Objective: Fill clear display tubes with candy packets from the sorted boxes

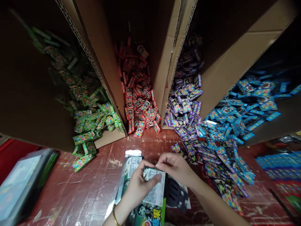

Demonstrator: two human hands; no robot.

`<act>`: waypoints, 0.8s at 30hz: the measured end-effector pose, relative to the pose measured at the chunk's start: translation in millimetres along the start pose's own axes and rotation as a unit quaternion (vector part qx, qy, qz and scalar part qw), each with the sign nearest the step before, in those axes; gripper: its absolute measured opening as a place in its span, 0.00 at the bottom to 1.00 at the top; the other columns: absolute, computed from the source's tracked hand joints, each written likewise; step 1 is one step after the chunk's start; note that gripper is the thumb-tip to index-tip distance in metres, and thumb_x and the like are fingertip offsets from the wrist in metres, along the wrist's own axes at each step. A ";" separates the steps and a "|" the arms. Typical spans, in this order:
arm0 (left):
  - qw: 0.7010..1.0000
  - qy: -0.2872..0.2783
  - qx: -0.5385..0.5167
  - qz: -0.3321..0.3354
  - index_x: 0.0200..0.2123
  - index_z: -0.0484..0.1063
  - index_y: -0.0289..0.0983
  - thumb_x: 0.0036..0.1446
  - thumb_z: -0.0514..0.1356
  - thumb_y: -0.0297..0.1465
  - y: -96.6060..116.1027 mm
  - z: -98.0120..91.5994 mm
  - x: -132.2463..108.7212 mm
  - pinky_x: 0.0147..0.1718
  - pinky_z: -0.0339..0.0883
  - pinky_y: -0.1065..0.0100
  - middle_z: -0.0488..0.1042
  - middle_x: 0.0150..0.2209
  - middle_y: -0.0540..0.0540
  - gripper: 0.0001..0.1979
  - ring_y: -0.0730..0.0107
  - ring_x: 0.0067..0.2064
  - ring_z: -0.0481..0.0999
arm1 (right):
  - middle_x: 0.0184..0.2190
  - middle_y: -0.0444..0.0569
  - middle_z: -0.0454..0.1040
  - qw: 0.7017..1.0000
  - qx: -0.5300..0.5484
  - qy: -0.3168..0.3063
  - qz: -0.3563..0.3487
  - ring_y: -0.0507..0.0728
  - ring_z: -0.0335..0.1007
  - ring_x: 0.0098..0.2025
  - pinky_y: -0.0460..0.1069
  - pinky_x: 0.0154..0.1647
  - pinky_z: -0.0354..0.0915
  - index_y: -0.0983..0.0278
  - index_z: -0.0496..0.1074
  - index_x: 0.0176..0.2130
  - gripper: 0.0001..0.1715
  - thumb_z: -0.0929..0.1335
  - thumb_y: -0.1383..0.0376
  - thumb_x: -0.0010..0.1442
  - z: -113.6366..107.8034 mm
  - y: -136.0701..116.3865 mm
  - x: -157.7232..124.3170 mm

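Note:
My left hand (142, 185) grips a flat green printed package (154, 196) by its upper part, with the thumb across its white text label. Fingertips pressed together, my right hand (175, 164) is pinched at the top edge of this package. What is between those fingertips is too small to make out. Beneath and to the left lies a similar flat package (133, 163) with a shiny clear margin. To the right of the held package, partly under my right forearm, is a dark printed piece (176, 194) with a white border.
Open cardboard boxes hold small packets: green (94, 121), red (141, 103), purple (184, 103) and blue (235, 116). Purple and blue ones spill onto the red table (77, 191). A stack of clear-covered packages (21, 185) lies left; rows of coloured packets (282, 169) lie right.

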State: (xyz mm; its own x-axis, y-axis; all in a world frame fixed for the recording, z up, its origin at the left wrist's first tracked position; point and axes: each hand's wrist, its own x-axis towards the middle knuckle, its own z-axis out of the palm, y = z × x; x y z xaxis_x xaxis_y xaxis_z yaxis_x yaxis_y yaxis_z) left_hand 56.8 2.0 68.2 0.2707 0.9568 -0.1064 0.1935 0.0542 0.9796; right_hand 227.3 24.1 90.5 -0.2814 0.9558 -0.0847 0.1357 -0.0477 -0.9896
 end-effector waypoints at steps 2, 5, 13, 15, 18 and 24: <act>1.000 0.006 0.010 -0.003 0.36 0.62 0.40 0.50 0.62 0.31 -0.4 0.5 0.6 0.37 0.58 0.70 0.66 0.30 0.53 0.12 0.68 0.36 0.65 | 0.23 0.44 0.70 1.000 -0.007 -0.003 -0.001 0.50 0.63 0.26 0.44 0.27 0.58 0.67 0.71 0.27 0.05 0.69 0.66 0.51 0.9 4.1 -0.1; 1.000 0.010 0.017 -0.011 0.36 0.63 0.40 0.48 0.63 0.31 -0.4 0.9 1.2 0.36 0.58 0.69 0.67 0.30 0.53 0.13 0.67 0.35 0.65 | 0.24 0.44 0.69 0.999 -0.036 -0.006 -0.014 0.50 0.62 0.25 0.44 0.26 0.57 0.67 0.72 0.27 0.04 0.69 0.67 0.51 2.9 4.3 -0.9; 1.000 0.009 0.006 -0.002 0.36 0.63 0.40 0.47 0.63 0.29 7.0 2.9 1.1 0.38 0.59 0.69 0.68 0.32 0.52 0.13 0.67 0.38 0.67 | 0.20 0.40 0.62 0.992 -0.114 0.035 -0.046 0.47 0.54 0.21 0.43 0.22 0.51 0.67 0.72 0.24 0.04 0.68 0.73 0.49 7.1 -3.4 -1.8; 1.000 0.001 0.005 -0.005 0.37 0.62 0.40 0.48 0.63 0.29 8.5 3.8 1.7 0.39 0.59 0.68 0.68 0.33 0.52 0.13 0.67 0.38 0.67 | 0.20 0.40 0.63 0.994 -0.101 0.033 -0.039 0.47 0.54 0.21 0.43 0.22 0.51 0.67 0.72 0.24 0.03 0.69 0.71 0.48 4.9 -0.7 -0.9; 1.000 -0.008 0.009 -0.004 0.37 0.62 0.40 0.48 0.63 0.30 10.2 5.1 1.7 0.39 0.60 0.68 0.68 0.33 0.51 0.13 0.66 0.38 0.67 | 0.20 0.41 0.66 0.999 -0.011 0.008 0.028 0.48 0.58 0.22 0.43 0.24 0.54 0.66 0.72 0.24 0.04 0.71 0.69 0.46 0.3 5.8 2.4; 0.999 -0.008 -0.039 0.017 0.40 0.60 0.41 0.47 0.64 0.29 12.8 8.5 -0.2 0.46 0.61 0.64 0.70 0.40 0.48 0.18 0.62 0.45 0.69 | 0.35 0.46 0.75 0.895 0.340 -0.148 0.246 0.53 0.70 0.36 0.45 0.36 0.62 0.65 0.74 0.37 0.19 0.73 0.66 0.41 0.2 23.3 7.9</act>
State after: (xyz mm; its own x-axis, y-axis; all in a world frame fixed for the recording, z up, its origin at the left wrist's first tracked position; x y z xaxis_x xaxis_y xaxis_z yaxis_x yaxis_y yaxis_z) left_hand 67.2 0.1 79.3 0.2905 0.9540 -0.0741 0.1089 0.0440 0.9931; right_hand 228.0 30.5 66.8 -0.5998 0.6567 -0.4571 -0.2695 -0.7037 -0.6574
